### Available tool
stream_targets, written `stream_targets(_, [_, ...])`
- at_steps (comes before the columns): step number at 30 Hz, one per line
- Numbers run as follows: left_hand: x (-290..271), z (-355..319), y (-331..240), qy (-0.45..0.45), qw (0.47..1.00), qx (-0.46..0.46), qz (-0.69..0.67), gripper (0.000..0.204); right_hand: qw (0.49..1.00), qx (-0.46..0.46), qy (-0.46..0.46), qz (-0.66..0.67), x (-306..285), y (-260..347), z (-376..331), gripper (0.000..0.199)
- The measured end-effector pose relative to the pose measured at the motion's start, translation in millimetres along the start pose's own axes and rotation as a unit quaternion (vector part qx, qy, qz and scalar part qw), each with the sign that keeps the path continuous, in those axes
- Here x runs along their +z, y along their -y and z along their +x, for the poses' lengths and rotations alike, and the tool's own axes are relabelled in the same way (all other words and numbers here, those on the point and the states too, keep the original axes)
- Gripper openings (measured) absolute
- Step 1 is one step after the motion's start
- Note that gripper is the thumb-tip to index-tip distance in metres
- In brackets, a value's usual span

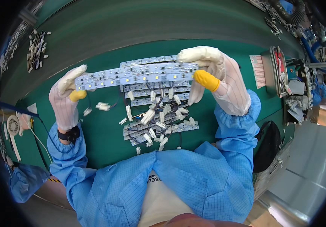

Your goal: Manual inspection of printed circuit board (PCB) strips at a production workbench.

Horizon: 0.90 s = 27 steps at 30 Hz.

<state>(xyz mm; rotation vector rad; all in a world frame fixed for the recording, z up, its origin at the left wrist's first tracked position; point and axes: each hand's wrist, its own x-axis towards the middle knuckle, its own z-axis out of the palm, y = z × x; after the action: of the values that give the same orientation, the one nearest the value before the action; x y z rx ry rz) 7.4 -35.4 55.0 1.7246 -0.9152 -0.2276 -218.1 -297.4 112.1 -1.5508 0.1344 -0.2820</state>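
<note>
A long white LED circuit strip (136, 75), dotted with small yellow LEDs and dark parts, is held up level above the bench. My left hand (67, 83), in a striped white glove with a yellow thumb cot, pinches its left end. Its right end sits between the fingers and yellow-covered thumb of my right hand (208, 66). Thin dark wires with white plug connectors (103, 106) dangle below its left part. Underneath, more LED strips (159, 92) lie in a stack, their white connectors bunched toward me. A nearer pile of strips (185, 126) is partly covered by connectors and wires.
The green mat (102, 140) covers the bench. At the right stand a metal tray (278, 72) and a red-dotted sheet (258, 72). A small white fan (13, 125) and a blue cable (15, 108) are at the left. More strips (37, 51) lie at the far left.
</note>
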Motion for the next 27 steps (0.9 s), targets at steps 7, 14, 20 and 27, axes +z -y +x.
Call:
stream_targets(7, [0, -4, -7, -0.012, 0.992, 0.028, -0.122, 0.036, 0.998, 0.04, -0.037, -0.024, 5, -2, 9, 0.045])
stream_targets(14, [2, 4, -22, -0.015, 0.974, 0.219, 0.06, 0.042, 0.993, 0.043, -0.088, -0.068, 6, -12, 15, 0.052])
stream_targets(20, [-2, -1, -27, 0.014, 0.971, 0.217, 0.103, 0.041, 0.996, 0.009, -0.048, -0.081, 1, -14, 15, 0.054])
stream_targets(27, [-9, 8, -9, 0.031, 0.994, -0.005, 0.101, 0.051, 0.998, 0.039, -0.027, -0.048, 20, 4, 4, 0.046])
